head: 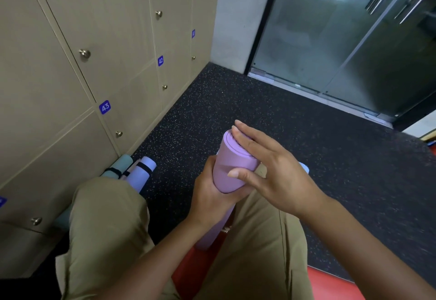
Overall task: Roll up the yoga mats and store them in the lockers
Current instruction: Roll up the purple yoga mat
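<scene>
Head view: left hand [207, 188] grips soft pink mat [232, 165] mid-roll; right hand [264, 165], fingers straight, pats its end; light, springy, best held mid-roll

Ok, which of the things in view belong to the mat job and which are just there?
Job:
- pink mat, rolled; left hand grips it, right hand lies flat on its end
- teal mat and lilac mat, rolled and strapped, by the lockers
- lockers, doors shut

Just there:
- glass door
- speckled floor
- red surface
</scene>
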The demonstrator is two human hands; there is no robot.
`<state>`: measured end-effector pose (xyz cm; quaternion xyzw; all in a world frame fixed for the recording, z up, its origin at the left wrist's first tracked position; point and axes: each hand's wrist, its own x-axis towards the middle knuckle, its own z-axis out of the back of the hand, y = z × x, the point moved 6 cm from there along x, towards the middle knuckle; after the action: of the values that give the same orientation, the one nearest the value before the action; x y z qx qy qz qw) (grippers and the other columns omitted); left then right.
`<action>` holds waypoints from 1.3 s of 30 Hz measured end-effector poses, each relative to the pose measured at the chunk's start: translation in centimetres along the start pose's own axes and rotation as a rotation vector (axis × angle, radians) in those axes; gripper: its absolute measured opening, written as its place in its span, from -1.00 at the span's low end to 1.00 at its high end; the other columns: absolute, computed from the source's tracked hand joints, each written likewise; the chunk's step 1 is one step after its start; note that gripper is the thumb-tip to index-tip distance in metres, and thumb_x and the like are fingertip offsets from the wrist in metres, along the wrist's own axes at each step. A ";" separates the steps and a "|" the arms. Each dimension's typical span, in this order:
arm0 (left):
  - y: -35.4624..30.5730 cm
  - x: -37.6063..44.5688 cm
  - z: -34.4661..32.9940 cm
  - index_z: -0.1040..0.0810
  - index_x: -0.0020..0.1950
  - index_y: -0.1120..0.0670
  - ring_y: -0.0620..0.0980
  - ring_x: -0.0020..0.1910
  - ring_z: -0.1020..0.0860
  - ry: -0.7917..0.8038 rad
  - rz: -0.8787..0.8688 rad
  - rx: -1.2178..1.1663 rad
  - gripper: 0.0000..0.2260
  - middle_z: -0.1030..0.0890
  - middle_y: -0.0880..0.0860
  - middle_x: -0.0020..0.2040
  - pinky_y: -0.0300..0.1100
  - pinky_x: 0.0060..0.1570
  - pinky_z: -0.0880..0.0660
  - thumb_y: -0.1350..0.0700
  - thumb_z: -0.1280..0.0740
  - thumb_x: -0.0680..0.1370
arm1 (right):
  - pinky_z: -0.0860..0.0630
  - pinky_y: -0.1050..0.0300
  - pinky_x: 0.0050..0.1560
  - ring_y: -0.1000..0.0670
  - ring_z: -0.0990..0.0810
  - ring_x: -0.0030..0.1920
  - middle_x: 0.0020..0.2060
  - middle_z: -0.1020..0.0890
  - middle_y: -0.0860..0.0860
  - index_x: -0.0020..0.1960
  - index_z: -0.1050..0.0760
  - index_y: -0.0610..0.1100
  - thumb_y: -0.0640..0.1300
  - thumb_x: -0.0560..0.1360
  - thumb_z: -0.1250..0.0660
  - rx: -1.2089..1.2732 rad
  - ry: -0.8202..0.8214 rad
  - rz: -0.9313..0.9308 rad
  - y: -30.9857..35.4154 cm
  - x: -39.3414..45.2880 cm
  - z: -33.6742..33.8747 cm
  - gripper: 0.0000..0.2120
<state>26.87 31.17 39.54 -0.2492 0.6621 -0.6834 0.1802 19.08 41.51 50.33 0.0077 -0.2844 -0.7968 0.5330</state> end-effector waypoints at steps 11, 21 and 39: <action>-0.1 1.9 -3.2 -0.54 0.17 -0.09 -0.02 -0.04 -0.68 0.094 -0.067 0.135 -0.45 -0.68 -0.09 0.00 0.13 -0.06 -0.62 -0.18 -0.60 0.25 | -0.51 0.28 0.23 0.15 -0.51 0.33 0.35 -0.51 0.05 0.47 -0.48 -0.10 0.02 0.36 -0.57 0.331 -0.034 -0.139 -4.0 -1.2 4.2 -0.28; 0.1 2.2 -12.9 -0.55 0.08 -0.11 -0.14 -0.03 -0.60 0.695 -0.025 0.567 -0.33 -0.63 -0.15 -0.02 0.00 0.00 -0.58 -0.50 -0.48 0.16 | -0.64 -0.12 0.12 -0.13 -0.63 0.10 0.27 -0.56 0.02 0.43 -0.47 0.04 0.03 0.32 -0.65 0.541 -0.171 -0.598 -13.5 -14.2 6.2 -0.27; 2.5 -3.1 -19.5 -0.41 -0.08 -0.08 -0.03 -0.15 -0.56 0.962 -0.151 1.059 -0.34 -0.57 -0.11 -0.16 -0.07 -0.12 -0.52 -0.65 -0.25 0.24 | -0.56 0.12 0.15 0.06 -0.64 0.06 0.09 -0.65 0.07 0.34 -0.53 -0.01 -0.09 0.47 -0.55 0.094 0.388 -1.187 -24.2 -39.7 1.6 -0.54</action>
<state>17.88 48.76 36.76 0.1554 0.2286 -0.9575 -0.0825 15.22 82.67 28.96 0.3323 -0.1642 -0.9279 0.0407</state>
